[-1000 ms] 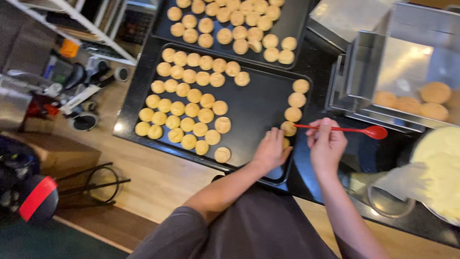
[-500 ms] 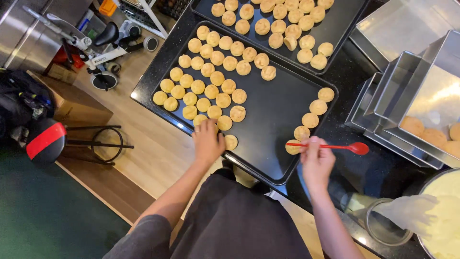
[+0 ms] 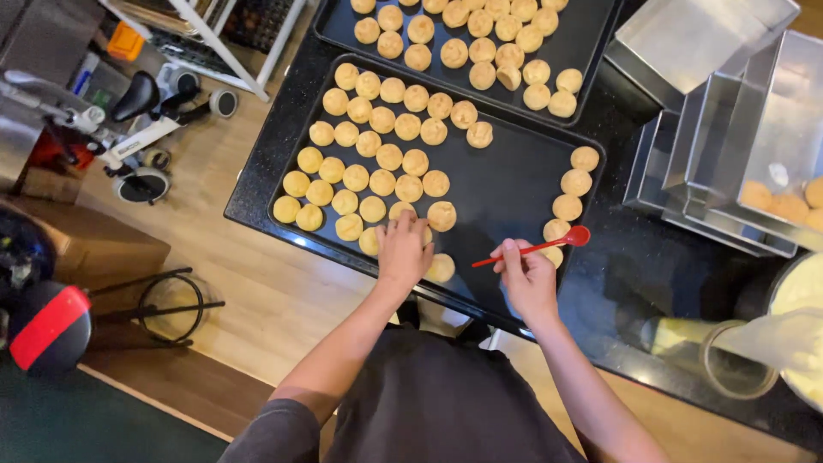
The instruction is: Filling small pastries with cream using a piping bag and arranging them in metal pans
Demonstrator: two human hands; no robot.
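Golden round pastry puffs (image 3: 387,157) fill the left part of the black rectangular baking tray (image 3: 506,184) on the dark worktop (image 3: 639,257); a short column of them lines the right edge, the middle bare. Left hand (image 3: 405,250) fingers spread onto near-edge puffs. Right hand (image 3: 527,276) fingers pinch a red plastic spoon (image 3: 540,247).

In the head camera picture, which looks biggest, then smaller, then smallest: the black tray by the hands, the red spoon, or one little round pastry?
1. Black tray, by far the largest.
2. Red spoon, long and thin.
3. One round pastry, smallest, though wider than the spoon's handle.
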